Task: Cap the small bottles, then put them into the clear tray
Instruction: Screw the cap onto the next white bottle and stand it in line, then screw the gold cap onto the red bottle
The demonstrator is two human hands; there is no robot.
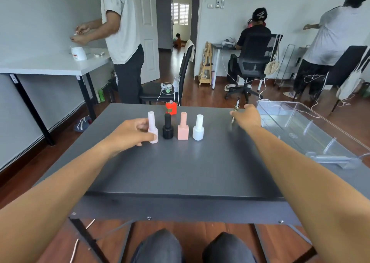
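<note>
Several small capped bottles stand in a row on the dark table [180, 168]: a pale pink bottle [153, 129], a black bottle [167, 127], a peach bottle [183, 127] and a white bottle [198, 128]. A red bottle [171, 108] without a cap stands behind them near the far edge. My left hand [133, 131] grips the pale pink bottle at its base. My right hand [247, 116] pinches a thin cap with a brush stem [235, 110] farther right. The clear tray [312, 134] lies on the table's right side and holds no bottles.
A black chair [160, 91] with cables stands just beyond the table's far edge. A white table [52, 64] is at the left with a person standing by it. Two more people are at desks at the back right.
</note>
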